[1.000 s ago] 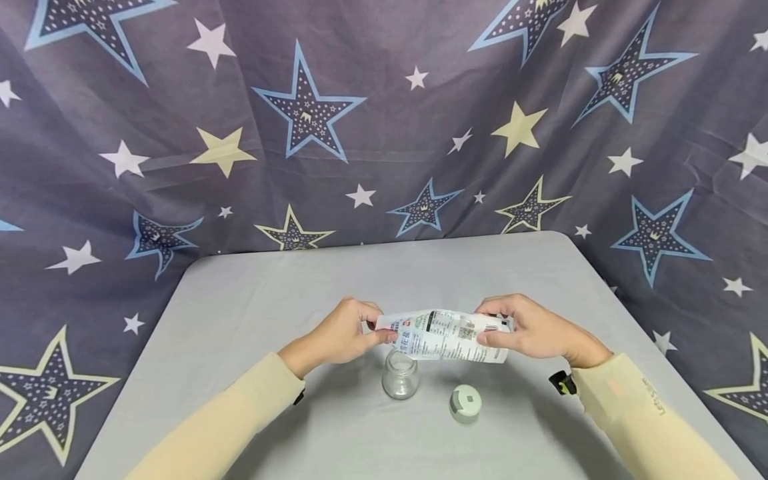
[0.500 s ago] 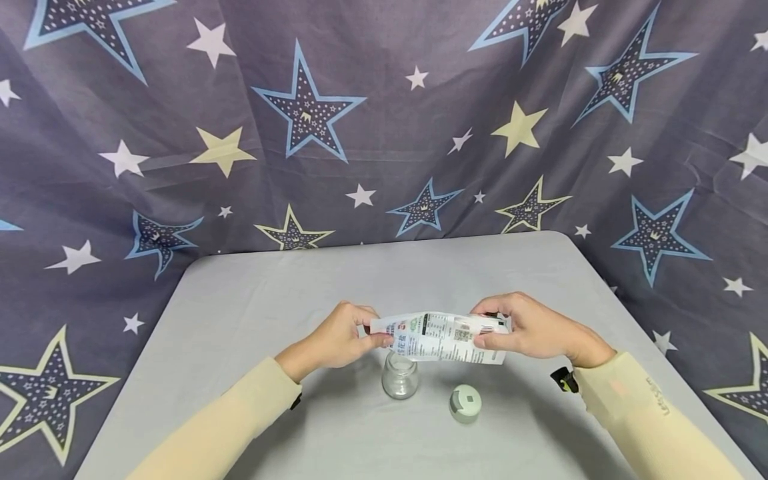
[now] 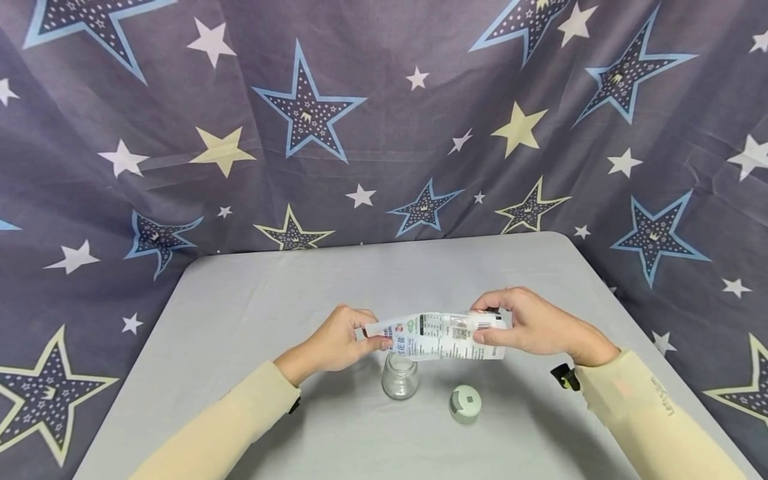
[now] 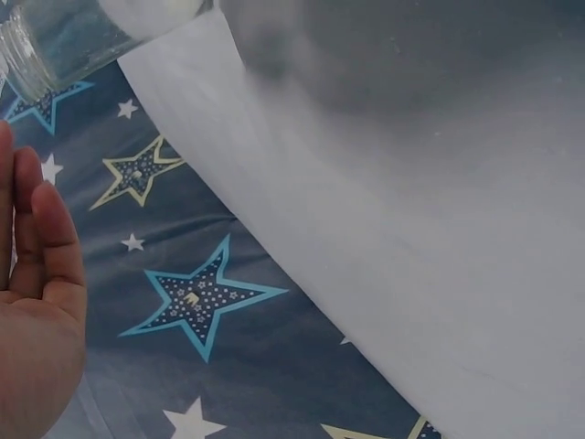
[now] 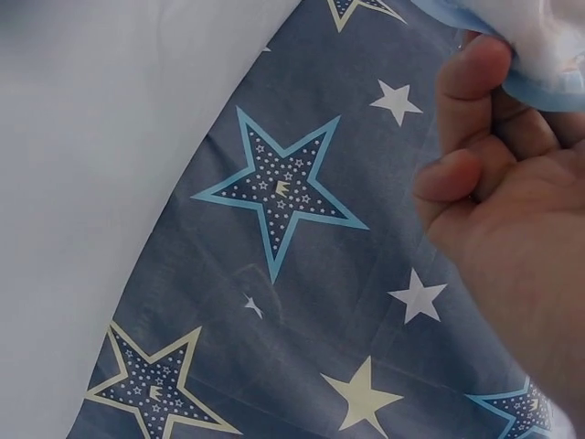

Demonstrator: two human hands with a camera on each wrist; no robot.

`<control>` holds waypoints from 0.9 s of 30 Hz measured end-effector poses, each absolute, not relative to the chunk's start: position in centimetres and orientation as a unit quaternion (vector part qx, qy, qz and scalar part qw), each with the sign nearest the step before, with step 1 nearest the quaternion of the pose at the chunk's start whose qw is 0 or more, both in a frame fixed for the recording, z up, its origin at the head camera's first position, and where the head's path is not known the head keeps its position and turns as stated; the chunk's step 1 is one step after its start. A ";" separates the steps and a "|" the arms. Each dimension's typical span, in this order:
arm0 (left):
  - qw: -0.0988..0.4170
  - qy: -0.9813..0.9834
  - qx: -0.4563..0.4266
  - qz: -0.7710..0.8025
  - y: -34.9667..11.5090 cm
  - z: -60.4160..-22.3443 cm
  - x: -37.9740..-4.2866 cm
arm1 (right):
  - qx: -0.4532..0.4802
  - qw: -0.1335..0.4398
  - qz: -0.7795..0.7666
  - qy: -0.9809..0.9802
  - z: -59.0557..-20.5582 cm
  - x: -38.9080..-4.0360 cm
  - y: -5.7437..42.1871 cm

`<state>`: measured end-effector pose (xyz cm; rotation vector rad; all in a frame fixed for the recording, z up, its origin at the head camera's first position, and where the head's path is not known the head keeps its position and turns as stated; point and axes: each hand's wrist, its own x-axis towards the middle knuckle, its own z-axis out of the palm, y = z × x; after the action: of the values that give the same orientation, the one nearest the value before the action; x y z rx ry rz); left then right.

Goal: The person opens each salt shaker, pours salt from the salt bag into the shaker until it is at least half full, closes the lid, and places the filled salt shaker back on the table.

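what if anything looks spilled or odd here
Nothing stands out: the glass jar stands upright, the green cap sits nearby, left hand and right hand hold the packet, and no spill shows on the table.

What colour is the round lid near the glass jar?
Pale green lid; it shows best in the head view.

Packet point(image 3: 447, 337): white, multicoloured print, held sideways, roughly level. Glass jar point(image 3: 400, 381): clear, upright, uncapped, below packet's left end.
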<state>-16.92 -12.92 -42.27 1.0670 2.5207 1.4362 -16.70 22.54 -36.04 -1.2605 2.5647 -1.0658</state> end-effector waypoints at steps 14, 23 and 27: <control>0.016 0.808 0.356 0.469 -13.0 -42.7 -16.8 | -0.428 0.040 -0.323 0.843 -35.2 -16.7 22.1; 0.008 0.809 0.354 0.469 -13.0 -42.8 -16.8 | -0.436 0.025 -0.313 0.844 -34.9 -16.8 21.8; 0.011 0.811 0.350 0.468 -13.1 -42.8 -16.7 | -0.442 0.010 -0.307 0.843 -34.8 -16.9 21.7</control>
<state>-16.72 -13.07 -42.80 1.0903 2.5306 1.4608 -16.86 21.72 -34.84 -1.3801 2.6310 -0.9579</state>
